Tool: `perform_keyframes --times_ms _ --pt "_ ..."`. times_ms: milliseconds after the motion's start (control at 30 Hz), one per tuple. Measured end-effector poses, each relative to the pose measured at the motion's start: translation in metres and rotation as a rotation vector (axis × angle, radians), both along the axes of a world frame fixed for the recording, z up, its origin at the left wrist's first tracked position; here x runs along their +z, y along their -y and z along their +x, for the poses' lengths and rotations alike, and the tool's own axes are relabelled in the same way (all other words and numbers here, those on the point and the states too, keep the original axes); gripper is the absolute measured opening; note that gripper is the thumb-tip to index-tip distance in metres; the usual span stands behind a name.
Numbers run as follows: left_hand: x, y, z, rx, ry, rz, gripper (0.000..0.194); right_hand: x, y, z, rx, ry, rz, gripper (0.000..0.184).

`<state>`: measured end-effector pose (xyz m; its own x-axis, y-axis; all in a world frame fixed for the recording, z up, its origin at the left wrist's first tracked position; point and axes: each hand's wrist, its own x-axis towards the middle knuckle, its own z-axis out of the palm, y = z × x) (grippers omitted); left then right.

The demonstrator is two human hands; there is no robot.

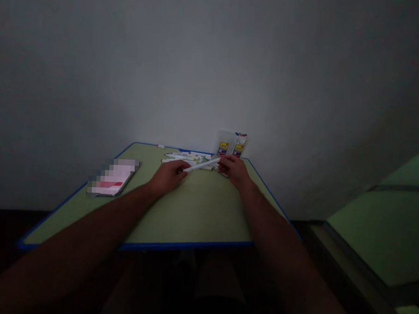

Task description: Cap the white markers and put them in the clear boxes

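A white marker pen [205, 164] is held between my two hands, tilted a little with its right end higher. My left hand [170, 174] is closed on its left end, and my right hand [235, 169] grips the right end with the fingertips. Just behind the pen lies a loose pile of several white marker pens [185, 156], partly hidden by my hands. Alone at the back left of the table rests a small white cap with a red end [160, 146].
Two clear packets with yellow labels [224, 147] stand against the wall at the table's back right. A phone-like device with a blurred screen [114, 177] lies at the left. Blue edging [192, 244] runs around the pale green table [193, 216].
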<state>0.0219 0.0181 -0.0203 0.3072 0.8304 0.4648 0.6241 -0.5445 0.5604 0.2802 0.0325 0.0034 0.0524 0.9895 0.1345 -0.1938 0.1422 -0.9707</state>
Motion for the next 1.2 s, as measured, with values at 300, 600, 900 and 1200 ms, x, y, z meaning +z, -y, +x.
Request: perform_keyframes --times_ms 300,600,900,1200 --pt "-0.001 0.002 -0.004 -0.129 -0.298 -0.074 0.074 0.022 -0.008 0.021 -0.212 -0.036 0.031 0.010" --pt "-0.012 -0.002 -0.004 -0.240 -0.641 -0.110 0.080 0.091 -0.029 0.080 -0.559 0.041 0.180 0.009" --pt "-0.008 0.002 -0.001 -0.234 -0.717 -0.163 0.080 0.148 -0.061 0.124 -0.894 0.279 0.285 0.014" --pt "0.000 0.008 0.000 -0.239 -0.708 -0.233 0.080 0.157 -0.095 0.127 -0.939 0.458 0.325 0.011"
